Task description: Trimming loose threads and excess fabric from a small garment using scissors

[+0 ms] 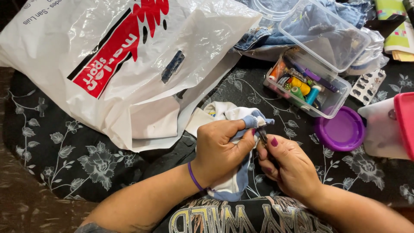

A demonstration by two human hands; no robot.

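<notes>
One big white plastic bag (129, 64) with red and black print filled the left, its top and left edges cut off by the frame; contents not visible. It lay on a black tablecloth (64, 151) with a grey flower pattern. Left hand (222, 149), purple band at the wrist, was closed tight around one white and pale blue cloth (235, 116), pinching a blue edge up at the thumb; most of the cloth was hidden behind the hand or hung below it. Right hand (289, 166) sat just beside it, touching, fingers curled around one small dark tool (262, 134) whose tip met the cloth edge; tool mostly hidden, couldn't tell what kind. Further right: one clear plastic box (307, 88), lid open, holding thread spools, count unclear. One purple lid (340, 129) beside it, one blister pack (367, 86), one white container (381, 129) with a pink lid, cut off at right. Denim (267, 36) lay behind the box, partly covered.
</notes>
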